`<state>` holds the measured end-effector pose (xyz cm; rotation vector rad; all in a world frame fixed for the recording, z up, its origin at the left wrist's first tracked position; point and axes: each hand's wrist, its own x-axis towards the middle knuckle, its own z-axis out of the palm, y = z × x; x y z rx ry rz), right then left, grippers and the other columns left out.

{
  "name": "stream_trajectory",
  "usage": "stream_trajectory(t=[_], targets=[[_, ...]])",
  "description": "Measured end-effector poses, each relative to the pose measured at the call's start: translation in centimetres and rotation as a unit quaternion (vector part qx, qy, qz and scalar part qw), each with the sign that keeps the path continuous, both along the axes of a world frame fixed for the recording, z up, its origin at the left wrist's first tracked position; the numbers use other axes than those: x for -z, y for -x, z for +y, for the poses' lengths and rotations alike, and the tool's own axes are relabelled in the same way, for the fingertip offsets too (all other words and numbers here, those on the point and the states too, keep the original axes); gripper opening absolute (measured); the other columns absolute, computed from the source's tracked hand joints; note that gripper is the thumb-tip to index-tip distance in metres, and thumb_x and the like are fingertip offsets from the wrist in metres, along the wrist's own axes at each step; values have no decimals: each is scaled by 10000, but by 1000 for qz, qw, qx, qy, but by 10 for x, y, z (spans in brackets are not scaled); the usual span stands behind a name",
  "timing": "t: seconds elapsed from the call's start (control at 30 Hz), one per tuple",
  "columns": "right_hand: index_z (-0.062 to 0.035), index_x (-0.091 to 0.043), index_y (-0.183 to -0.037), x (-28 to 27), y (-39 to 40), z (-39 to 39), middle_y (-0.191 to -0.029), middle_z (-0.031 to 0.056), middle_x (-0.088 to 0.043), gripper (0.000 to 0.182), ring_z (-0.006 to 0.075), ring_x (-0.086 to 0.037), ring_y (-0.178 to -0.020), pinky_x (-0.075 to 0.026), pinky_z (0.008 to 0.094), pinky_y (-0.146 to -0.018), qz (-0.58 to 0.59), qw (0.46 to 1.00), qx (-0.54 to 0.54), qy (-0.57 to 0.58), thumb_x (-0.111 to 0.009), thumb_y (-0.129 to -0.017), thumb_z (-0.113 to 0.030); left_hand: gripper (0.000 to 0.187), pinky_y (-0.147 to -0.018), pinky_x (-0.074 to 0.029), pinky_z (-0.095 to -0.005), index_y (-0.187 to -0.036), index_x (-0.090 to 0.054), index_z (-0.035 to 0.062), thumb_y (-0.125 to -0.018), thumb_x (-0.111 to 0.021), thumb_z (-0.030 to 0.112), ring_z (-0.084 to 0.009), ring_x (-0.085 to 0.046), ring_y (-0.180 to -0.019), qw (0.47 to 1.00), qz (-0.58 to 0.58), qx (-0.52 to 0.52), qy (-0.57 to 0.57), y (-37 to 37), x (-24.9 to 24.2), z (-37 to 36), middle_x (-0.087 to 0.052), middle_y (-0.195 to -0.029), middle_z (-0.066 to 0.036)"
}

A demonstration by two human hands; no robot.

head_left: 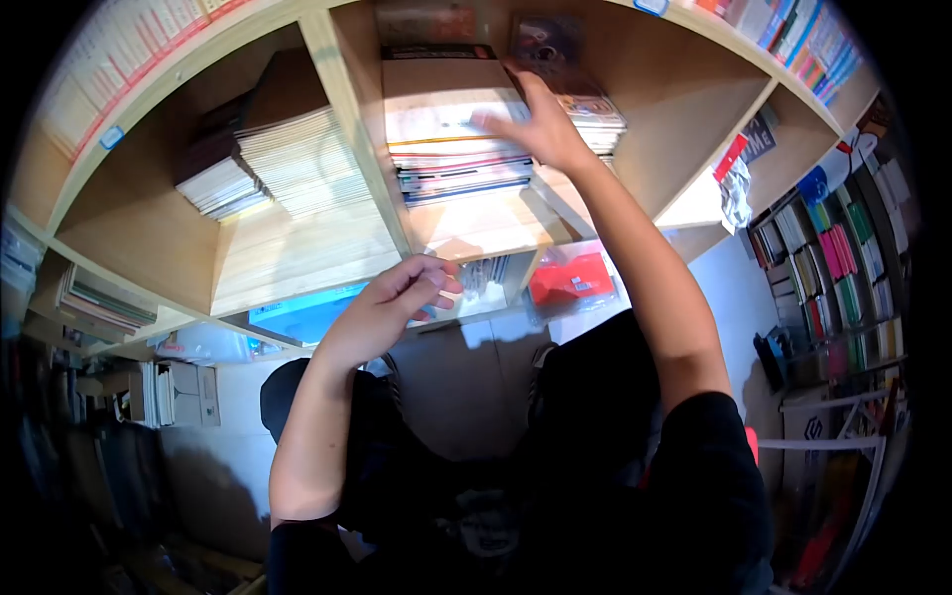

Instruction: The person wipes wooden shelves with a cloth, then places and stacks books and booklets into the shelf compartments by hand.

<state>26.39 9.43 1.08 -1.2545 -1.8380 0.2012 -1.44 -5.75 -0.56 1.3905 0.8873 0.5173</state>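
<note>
My right hand (545, 124) reaches into the middle shelf compartment, fingers apart, at the right side of a stack of books (451, 114); nothing shows in its grasp. Another pile of books (595, 114) lies just to the right, partly behind that hand. In front of the shelf, below the stack, my left hand (402, 297) hangs with its fingers curled and the thumb near them. Whether anything is between those fingers I cannot make out.
Further stacks of books (297, 154) fill part of the left compartment. Below the shelf edge lie a red packet (572, 280) and a blue box (302, 315). A crumpled silver wrapper (735, 193) is at the right. Bookshelves (833, 258) stand far right.
</note>
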Motion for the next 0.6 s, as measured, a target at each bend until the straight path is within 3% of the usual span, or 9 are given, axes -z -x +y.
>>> stream_trajectory(t=[0.07, 0.1, 0.2, 0.33, 0.4, 0.47, 0.53, 0.6], targets=[[2, -453, -1367, -15, 18, -25, -1325, 207, -532, 998, 339, -492, -1249, -319, 426, -1117, -259, 956, 7, -141, -815, -623, -557, 366, -886, -444, -282, -1278, -541, 70, -1023, -465, 321, -130, -604, -1034, 998, 26, 11, -52, 1, 0, -5, -643, -1163, -24], [-35, -459, -1360, -10, 31, -26, -1319, 170, -545, 950, 339, -518, -1210, -371, 424, -1075, -281, 942, 10, -185, -845, -609, -472, 369, -884, -443, -286, -1286, -539, 67, -1026, -463, 319, -130, -602, -1037, 999, 11, 14, -36, 3, 1, -6, -640, -1169, -27], [-43, -469, -1349, 0, 59, -19, -1327, 137, -551, 931, 326, -528, -1199, -383, 418, -1060, -343, 924, 8, -167, -853, -595, -433, 370, -898, -450, -301, -1289, -540, 57, -1020, -489, 306, -143, -605, -1037, 999, -6, 9, -32, 8, 8, -7, -637, -1174, -31], [-28, -495, -1325, -9, 72, -26, -1299, 140, -565, 922, 324, -545, -1165, -423, 429, -1003, -339, 937, 18, -83, -868, -553, -370, 337, -882, -468, -301, -1235, -561, 35, -992, -550, 269, -133, -586, -987, 999, -17, -43, -24, 16, 27, -8, -648, -1066, -39], [-24, -501, -1328, -1, 58, -9, -1283, 148, -568, 924, 336, -546, -1152, -447, 426, -973, -323, 925, -51, -193, -874, -541, -334, 360, -896, -476, -308, -1242, -562, 11, -973, -592, 249, -175, -621, -1010, 989, 66, -34, -129, 25, 26, -11, -661, -1080, -59], [-33, -486, -1352, -22, 56, -20, -1292, 158, -558, 945, 355, -537, -1155, -456, 424, -964, -344, 933, -47, -91, -880, -536, -302, 333, -825, -488, -293, -1203, -570, 9, -958, -606, 232, -170, -624, -958, 962, 129, -38, -238, 36, 10, -26, -666, -1011, -77], [-45, -483, -1360, -22, 60, -21, -1311, 161, -546, 942, 373, -528, -1158, -447, 428, -981, -350, 935, -14, -63, -882, -540, -284, 289, -737, -494, -327, -1101, -598, 43, -948, -588, 288, -262, -619, -811, 964, 99, -75, -237, 46, -13, -54, -646, -907, -120], [-51, -452, -1390, -22, 63, -23, -1370, 164, -513, 945, 374, -528, -1169, -447, 433, -968, -363, 930, 4, -59, -872, -584, -308, 241, -683, -482, -326, -1072, -601, 32, -941, -598, 234, -234, -632, -770, 971, 107, -53, -207, 69, -34, -80, -642, -843, -99]])
